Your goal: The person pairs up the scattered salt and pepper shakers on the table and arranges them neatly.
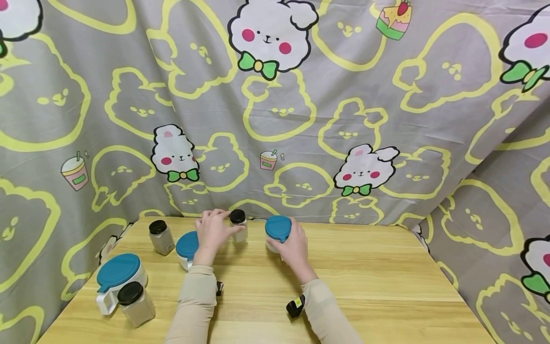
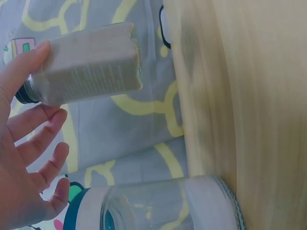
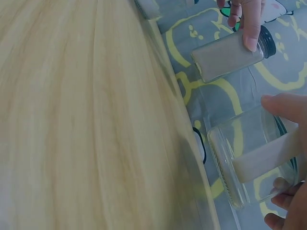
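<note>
My left hand (image 1: 212,234) pinches a square clear jar with a black lid (image 1: 238,224) near its neck, between thumb and index finger. The left wrist view shows this jar (image 2: 91,64), with pale contents, against the curtain above the table's back edge; the other fingers are spread away from it. To the right, my right hand (image 1: 296,246) grips a clear jar with a blue lid (image 1: 278,227), its thumb and fingers around the upper part. A white handle (image 3: 264,160) shows on that jar in the right wrist view.
Beside the left wrist stands another blue-lidded jar (image 1: 187,244), with a black-lidded jar (image 1: 161,239) to its left. Nearer the front left are a larger blue-lidded pitcher (image 1: 118,270) and another black-lidded jar (image 1: 137,306). A patterned curtain (image 1: 292,119) hangs behind the wooden table (image 1: 378,286).
</note>
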{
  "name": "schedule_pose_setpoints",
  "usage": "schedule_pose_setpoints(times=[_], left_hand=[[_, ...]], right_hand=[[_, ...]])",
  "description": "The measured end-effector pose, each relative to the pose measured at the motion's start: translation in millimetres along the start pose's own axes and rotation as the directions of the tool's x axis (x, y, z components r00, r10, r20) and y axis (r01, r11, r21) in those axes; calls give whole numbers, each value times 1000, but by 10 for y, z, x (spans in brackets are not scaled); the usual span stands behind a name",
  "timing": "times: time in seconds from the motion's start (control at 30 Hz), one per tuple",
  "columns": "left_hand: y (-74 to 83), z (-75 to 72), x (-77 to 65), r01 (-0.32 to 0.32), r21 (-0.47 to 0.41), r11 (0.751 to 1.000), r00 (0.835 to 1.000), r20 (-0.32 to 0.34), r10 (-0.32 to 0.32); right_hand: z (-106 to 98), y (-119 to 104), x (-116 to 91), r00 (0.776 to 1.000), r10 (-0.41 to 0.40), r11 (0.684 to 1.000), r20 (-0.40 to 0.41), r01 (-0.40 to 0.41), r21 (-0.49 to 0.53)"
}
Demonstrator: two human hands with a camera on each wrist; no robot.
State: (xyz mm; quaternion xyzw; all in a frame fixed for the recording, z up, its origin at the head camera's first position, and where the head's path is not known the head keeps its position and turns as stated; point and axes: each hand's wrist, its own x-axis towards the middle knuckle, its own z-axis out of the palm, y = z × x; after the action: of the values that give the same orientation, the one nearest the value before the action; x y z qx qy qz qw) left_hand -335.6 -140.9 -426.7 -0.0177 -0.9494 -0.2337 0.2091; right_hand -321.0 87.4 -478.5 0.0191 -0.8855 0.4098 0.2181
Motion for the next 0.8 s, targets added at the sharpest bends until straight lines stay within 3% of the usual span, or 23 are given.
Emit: schedule_pose_setpoints(times=[0.8], left_hand=[[280,73,-59,-97,33,995,995,13,97]], right_hand=[[-371,211,-51,998,14,1000,-56,-15,-24]])
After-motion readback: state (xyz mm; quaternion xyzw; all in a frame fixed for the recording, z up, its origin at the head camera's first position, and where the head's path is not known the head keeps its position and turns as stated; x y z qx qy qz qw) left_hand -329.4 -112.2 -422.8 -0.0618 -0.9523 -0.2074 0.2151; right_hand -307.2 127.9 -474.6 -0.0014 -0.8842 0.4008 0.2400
